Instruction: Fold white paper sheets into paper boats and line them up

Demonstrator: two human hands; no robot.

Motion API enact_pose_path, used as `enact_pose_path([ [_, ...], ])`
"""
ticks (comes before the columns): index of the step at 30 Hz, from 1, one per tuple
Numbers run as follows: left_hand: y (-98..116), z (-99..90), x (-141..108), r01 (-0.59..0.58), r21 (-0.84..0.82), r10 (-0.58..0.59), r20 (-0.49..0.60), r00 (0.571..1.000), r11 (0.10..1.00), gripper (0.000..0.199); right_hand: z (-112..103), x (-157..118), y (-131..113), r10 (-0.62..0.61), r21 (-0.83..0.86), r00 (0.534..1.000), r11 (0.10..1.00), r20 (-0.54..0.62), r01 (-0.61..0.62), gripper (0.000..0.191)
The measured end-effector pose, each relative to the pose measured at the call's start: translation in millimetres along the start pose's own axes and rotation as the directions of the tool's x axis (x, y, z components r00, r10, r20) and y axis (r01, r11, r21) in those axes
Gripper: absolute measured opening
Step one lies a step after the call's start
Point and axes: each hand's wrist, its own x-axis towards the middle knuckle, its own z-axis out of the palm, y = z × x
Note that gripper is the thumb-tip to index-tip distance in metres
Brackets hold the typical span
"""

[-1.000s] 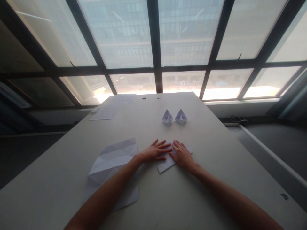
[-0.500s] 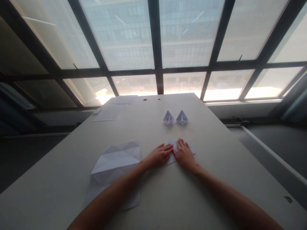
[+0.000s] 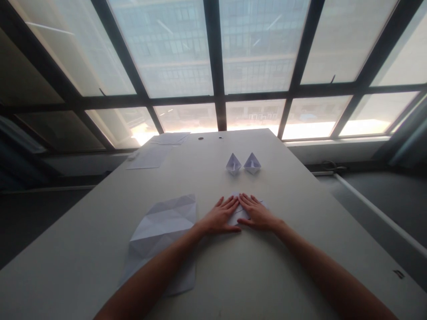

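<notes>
A folded piece of white paper [image 3: 239, 216] lies on the table, partly covered by both hands. My left hand [image 3: 222, 216] presses flat on its left side, fingers stretched out and thumb pointing right along the near edge. My right hand [image 3: 257, 213] rests flat on the right side, its fingertips meeting those of the left near the paper's top. Both hands are open. Beyond them stand two folded paper boats, one on the left [image 3: 233, 165] and one on the right [image 3: 252, 164]. Under my left forearm lies a large creased sheet [image 3: 163, 222].
The white table [image 3: 287, 275] reaches to a wall of dark-framed windows [image 3: 216, 58]. Flat paper sheets [image 3: 148, 158] lie at its far left. Two small dark round spots, one of them larger [image 3: 200, 138], show near the far edge. A white pipe [image 3: 376, 213] runs along the right.
My right hand has turned, its fingers now angled left toward the left hand's fingertips. My left thumb has spread out toward me. The paper boats stay in place.
</notes>
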Motion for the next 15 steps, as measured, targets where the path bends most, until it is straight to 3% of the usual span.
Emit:
enact_pose_path([
  [3,-3,1.1,0,0.015,0.006,-0.015,-0.004,1.000,1.000,0.097,-4,-2,2,-0.039,0.013,0.999,0.999,0.014,0.039,0.097],
  [8,0,-4.1,-1,0.003,0.006,-0.002,-0.046,0.999,1.000,0.086,0,-1,2,-0.029,-0.018,0.998,0.999,-0.048,0.028,0.089],
  [15,5,-12.7,-2,-0.025,0.014,0.026,-0.109,0.994,1.000,0.044,0,0,8,-0.084,-0.061,0.986,0.995,-0.141,0.076,0.052],
])
